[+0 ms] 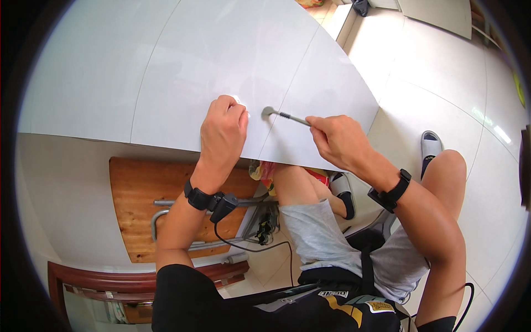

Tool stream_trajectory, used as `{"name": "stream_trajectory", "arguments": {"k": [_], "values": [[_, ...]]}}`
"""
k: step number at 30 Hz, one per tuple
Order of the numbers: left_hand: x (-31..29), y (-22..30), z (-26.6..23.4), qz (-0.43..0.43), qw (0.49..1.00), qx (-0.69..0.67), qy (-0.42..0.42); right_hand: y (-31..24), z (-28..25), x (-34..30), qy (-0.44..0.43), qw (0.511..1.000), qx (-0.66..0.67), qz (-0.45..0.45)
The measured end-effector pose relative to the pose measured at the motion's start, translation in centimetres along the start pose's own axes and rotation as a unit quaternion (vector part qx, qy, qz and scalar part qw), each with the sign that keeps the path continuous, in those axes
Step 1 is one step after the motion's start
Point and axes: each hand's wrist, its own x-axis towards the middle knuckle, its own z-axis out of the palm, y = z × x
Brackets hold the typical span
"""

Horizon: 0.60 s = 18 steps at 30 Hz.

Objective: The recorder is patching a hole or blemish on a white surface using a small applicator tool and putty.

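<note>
Grip: your right hand (342, 141) grasps the end of a thin grey tool (285, 115); your left hand (224, 128) is curled into a fist, and you cannot tell whether it holds anything.
Tool: reaches from your right fingers toward your left hand, its round head just beside that hand, not touching it.
Table (210, 50): white, spreading beneath and beyond both hands.
Straps (399, 191): dark, one around each wrist, with a black cable (251, 250) by the left.
Board (166, 188): brown wood, below your left hand.
Floor (442, 83): pale tiles, right of your right hand.
</note>
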Motion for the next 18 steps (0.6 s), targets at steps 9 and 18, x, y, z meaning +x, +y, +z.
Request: {"name": "stream_trajectory", "arguments": {"k": [9, 18], "values": [[-1.1, -0.2, -2.5, -0.093, 0.986, -0.045, 0.132, -0.6, 1.3, 1.7, 0.087, 0.996, -0.011, -0.012], [-4.9, 1.4, 1.8, -0.096, 0.983, -0.130, 0.081, 0.1, 3.6, 1.2, 0.059, 0.995, -0.084, 0.019]]}}
